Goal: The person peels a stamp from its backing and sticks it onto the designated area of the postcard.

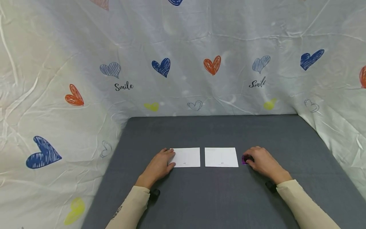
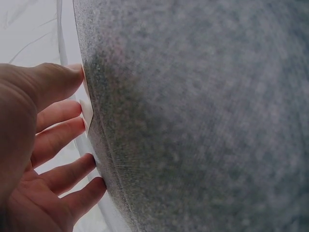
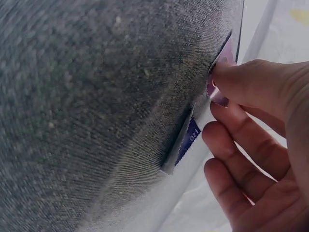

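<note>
Two white cards lie side by side on the grey table, a left card [image 1: 187, 157] and a right card [image 1: 221, 157], with a narrow gap between them. My left hand [image 1: 159, 163] touches the left card's outer edge, its fingers loosely spread. To the right of the right card, my right hand [image 1: 264, 161] pinches a small purple packet [image 3: 228, 52] between thumb and fingers; most of it is hidden in the head view. Below it in the right wrist view, a dark blue piece [image 3: 187, 142] with a serrated edge and the print "120" stands out from the cloth; I cannot tell whether it belongs to the same packet.
Grey cloth [image 1: 200, 197] covers the table. Behind it and along the sides hangs a white curtain [image 1: 183, 89] printed with coloured hearts and the word "Smile". Each wrist carries a small dark device, the right one [image 1: 270, 186] just above the cloth.
</note>
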`<state>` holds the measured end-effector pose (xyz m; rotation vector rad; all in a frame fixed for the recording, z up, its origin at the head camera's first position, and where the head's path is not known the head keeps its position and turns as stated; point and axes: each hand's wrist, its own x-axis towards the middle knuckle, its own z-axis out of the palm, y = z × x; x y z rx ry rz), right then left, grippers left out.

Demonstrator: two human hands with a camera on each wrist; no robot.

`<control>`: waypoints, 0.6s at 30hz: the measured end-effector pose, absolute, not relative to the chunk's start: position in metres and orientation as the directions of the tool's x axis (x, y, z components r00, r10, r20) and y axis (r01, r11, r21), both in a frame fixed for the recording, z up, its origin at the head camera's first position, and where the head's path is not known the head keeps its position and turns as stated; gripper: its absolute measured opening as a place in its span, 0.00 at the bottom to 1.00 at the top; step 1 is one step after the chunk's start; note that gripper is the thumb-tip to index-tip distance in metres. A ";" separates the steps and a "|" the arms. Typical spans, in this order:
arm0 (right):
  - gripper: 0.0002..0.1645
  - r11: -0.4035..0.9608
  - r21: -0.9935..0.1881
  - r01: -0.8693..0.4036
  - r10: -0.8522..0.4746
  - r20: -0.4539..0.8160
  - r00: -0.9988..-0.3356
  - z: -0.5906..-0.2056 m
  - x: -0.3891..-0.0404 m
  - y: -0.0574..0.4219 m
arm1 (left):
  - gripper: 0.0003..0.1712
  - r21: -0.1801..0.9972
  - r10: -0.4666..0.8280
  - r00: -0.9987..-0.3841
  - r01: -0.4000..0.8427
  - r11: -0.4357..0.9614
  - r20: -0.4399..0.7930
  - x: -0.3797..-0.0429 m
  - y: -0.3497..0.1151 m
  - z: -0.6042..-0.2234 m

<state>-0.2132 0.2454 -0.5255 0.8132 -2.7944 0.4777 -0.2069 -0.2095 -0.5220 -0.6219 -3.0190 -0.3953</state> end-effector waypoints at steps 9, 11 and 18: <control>0.07 0.792 -0.270 -0.548 -0.473 0.297 -0.830 -0.527 -0.214 0.246 | 0.27 0.278 0.386 -0.918 0.395 0.875 0.091 -0.207 -0.209 -0.523; 0.06 0.792 -0.295 -0.535 -0.461 0.287 -0.840 -0.524 -0.214 0.246 | 0.28 0.282 0.382 -0.920 0.391 0.876 0.087 -0.207 -0.209 -0.523; 0.07 0.788 -0.317 -0.527 -0.464 0.257 -0.848 -0.507 -0.217 0.248 | 0.27 0.280 0.374 -0.924 0.382 0.881 0.084 -0.207 -0.210 -0.526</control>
